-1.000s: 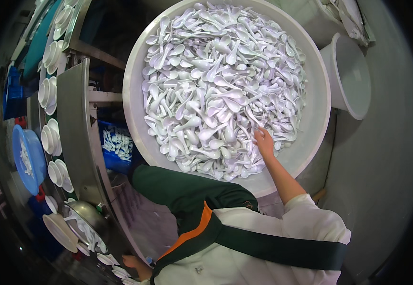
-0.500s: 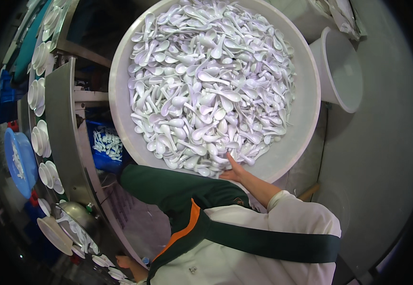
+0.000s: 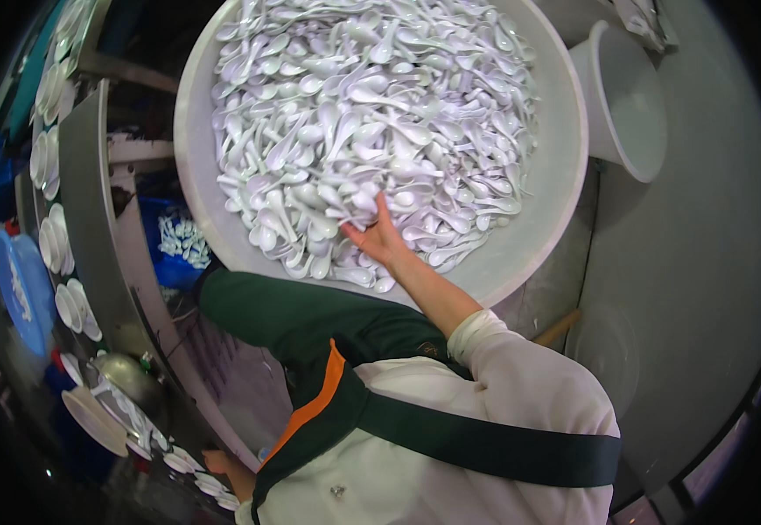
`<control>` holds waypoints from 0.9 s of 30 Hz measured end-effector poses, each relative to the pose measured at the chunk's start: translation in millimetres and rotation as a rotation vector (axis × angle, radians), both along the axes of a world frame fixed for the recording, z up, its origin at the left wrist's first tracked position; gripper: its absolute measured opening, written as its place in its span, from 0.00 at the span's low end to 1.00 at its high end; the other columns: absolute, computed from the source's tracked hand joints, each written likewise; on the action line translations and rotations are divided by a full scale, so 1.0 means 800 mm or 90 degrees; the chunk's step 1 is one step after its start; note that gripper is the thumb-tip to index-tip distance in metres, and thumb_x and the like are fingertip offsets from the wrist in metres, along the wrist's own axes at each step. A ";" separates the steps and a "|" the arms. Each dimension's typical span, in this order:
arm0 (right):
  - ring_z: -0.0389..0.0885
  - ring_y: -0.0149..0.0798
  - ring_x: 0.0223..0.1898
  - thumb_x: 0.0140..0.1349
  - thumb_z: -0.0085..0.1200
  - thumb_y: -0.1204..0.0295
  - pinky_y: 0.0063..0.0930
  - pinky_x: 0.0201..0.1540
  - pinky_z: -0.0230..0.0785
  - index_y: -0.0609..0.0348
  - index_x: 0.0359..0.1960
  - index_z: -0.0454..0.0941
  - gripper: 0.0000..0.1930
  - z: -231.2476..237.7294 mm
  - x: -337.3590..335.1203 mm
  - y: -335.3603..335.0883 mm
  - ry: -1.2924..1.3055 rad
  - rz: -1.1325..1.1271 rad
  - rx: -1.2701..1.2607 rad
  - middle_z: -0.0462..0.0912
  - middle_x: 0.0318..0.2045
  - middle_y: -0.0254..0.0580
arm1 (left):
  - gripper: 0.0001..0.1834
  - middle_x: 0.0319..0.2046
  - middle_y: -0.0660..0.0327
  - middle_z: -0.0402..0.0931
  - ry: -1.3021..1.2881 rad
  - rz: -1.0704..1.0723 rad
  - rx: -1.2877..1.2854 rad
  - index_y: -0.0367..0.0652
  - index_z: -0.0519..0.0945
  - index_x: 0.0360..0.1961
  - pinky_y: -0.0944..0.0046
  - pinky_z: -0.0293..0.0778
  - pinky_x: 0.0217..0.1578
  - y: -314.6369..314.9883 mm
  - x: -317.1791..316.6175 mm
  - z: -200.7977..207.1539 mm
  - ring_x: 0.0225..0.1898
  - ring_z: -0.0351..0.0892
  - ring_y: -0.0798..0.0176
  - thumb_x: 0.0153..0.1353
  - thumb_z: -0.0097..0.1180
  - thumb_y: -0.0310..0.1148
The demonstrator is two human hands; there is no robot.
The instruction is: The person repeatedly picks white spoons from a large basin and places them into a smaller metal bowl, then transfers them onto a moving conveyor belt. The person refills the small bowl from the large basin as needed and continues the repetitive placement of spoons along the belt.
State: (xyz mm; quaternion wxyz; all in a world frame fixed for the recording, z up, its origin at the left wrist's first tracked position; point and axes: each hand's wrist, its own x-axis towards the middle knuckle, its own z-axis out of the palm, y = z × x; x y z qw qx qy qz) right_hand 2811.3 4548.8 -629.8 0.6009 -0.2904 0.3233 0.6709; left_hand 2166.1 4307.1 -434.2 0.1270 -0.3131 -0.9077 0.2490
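A big pale round tub [image 3: 545,210] is heaped with white soup spoons [image 3: 371,105]. My right hand [image 3: 378,238] reaches into the near part of the heap. Several spoons lie between its thumb and fingers, and the fingertips are partly hidden among them. At the lower left, my left hand [image 3: 223,465] rests by the edge of a metal counter, close to a row of small white dishes [image 3: 196,477]. Its fingers are blurred and dim, so its grip does not show.
A metal bowl [image 3: 128,378] and a blue basin [image 3: 26,293] holding white pieces stand at the left, beside stacked white bowls [image 3: 55,241]. Below the counter is a blue crate [image 3: 157,241] with spoons. Right of the tub stands a white bucket [image 3: 603,105].
My right hand has moved from the tub's near rim farther in and to the left, with spoons now between its fingers. The whole view has shifted slightly.
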 end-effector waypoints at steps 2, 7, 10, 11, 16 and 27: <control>0.69 0.56 0.55 0.60 0.47 0.44 0.42 0.56 0.69 0.58 0.60 0.61 0.35 0.021 0.011 0.021 -0.025 -0.022 0.034 0.66 0.58 0.49 | 0.26 0.34 0.42 0.79 -0.025 0.134 0.199 0.30 0.81 0.33 0.47 0.71 0.42 0.000 0.009 -0.009 0.38 0.77 0.39 0.61 0.43 0.46; 0.68 0.56 0.56 0.60 0.49 0.46 0.47 0.56 0.69 0.59 0.59 0.61 0.35 0.031 0.038 0.109 -0.067 0.004 0.117 0.65 0.57 0.53 | 0.27 0.32 0.44 0.79 -0.014 0.162 0.265 0.30 0.81 0.30 0.46 0.70 0.42 0.002 0.033 -0.005 0.37 0.77 0.39 0.58 0.47 0.49; 0.69 0.57 0.55 0.60 0.50 0.48 0.46 0.55 0.71 0.60 0.58 0.62 0.33 0.037 0.055 0.177 -0.120 -0.048 0.172 0.63 0.57 0.55 | 0.27 0.32 0.44 0.79 -0.024 0.182 0.316 0.31 0.82 0.30 0.46 0.70 0.42 0.015 0.033 -0.003 0.37 0.77 0.40 0.57 0.48 0.49; 0.70 0.57 0.54 0.62 0.49 0.50 0.45 0.54 0.72 0.62 0.57 0.62 0.31 0.049 0.061 0.203 -0.146 -0.057 0.154 0.65 0.56 0.56 | 0.26 0.32 0.44 0.79 -0.020 0.182 0.317 0.31 0.82 0.30 0.47 0.70 0.42 0.007 0.032 -0.001 0.37 0.77 0.40 0.56 0.48 0.49; 0.74 0.58 0.51 0.68 0.42 0.63 0.40 0.49 0.76 0.76 0.57 0.47 0.28 0.065 0.120 0.276 -0.317 0.033 0.252 0.66 0.50 0.74 | 0.26 0.34 0.44 0.79 -0.024 0.183 0.344 0.31 0.82 0.32 0.47 0.70 0.42 0.011 0.034 -0.001 0.37 0.77 0.40 0.56 0.49 0.49; 0.79 0.44 0.39 0.60 0.50 0.55 0.33 0.44 0.68 0.64 0.42 0.75 0.22 0.018 0.053 -0.002 -0.884 0.680 0.031 0.81 0.35 0.51 | 0.25 0.38 0.43 0.79 -0.096 0.262 0.479 0.30 0.79 0.40 0.51 0.72 0.42 0.038 0.092 0.016 0.38 0.78 0.44 0.59 0.50 0.46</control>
